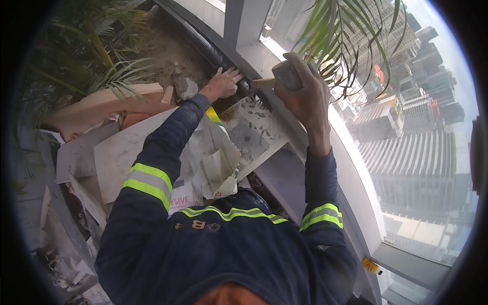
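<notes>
My left hand [222, 85] reaches forward, its fingers apart and laid on the dark strip [207, 55] along the foot of the window frame. My right hand [311, 101] is raised beside the frame, its fingers wrapped round a grey blocky thing [287, 76]. From this block a short pale wooden stick [263, 83] points left toward my left hand; whether the two are one tool I cannot tell. Below both hands lies a dusty pale board [256, 129] strewn with dark crumbs. A torn, crumpled paper sack [218, 160] is next to it, under my left forearm.
Flat boards [119, 155] and a curved tan panel [107, 107] are piled at left. Broken rubble [185, 87] lies on soil near palm plants [91, 46]. The white window frame [351, 147] curves along my right, with a palm frond [345, 35] and a yellow object [370, 265].
</notes>
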Tool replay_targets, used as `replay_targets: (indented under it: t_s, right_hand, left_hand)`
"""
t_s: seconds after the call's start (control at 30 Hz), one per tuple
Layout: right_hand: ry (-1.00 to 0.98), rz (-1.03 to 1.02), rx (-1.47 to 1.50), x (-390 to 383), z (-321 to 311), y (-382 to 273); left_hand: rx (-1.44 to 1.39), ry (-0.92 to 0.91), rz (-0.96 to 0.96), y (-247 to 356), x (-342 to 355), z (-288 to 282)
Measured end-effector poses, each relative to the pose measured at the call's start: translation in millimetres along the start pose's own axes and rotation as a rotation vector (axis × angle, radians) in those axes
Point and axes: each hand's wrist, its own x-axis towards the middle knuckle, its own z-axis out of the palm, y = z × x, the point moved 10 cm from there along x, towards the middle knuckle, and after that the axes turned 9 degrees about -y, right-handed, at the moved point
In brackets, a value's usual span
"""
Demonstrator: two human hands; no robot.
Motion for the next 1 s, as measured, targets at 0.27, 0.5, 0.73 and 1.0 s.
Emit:
replay_targets:
  t_s: [0.27, 0.5, 0.73, 1.0]
  right_hand:
    - [0.020, -0.011, 0.005, 5.5, -0.7, 2.4]
    - [0.031, -0.052, -0.022, 2.8, 2.7, -1.5]
    - [0.022, -0.042, -0.021, 0.6, -0.8, -12.5]
    - [0.037, -0.066, -0.013, 31.3, 4.4, -3.8]
  left_hand:
    - [0.002, 0.028, 0.007, 3.3, 0.2, -2.3]
    - [-0.008, 0.028, 0.012, 12.1, -3.3, -9.9]
    - [0.011, 0.019, -0.001, 4.9, -3.6, -5.9]
    - [-0.041, 0.017, -0.060, -40.7, 6.8, -16.8]
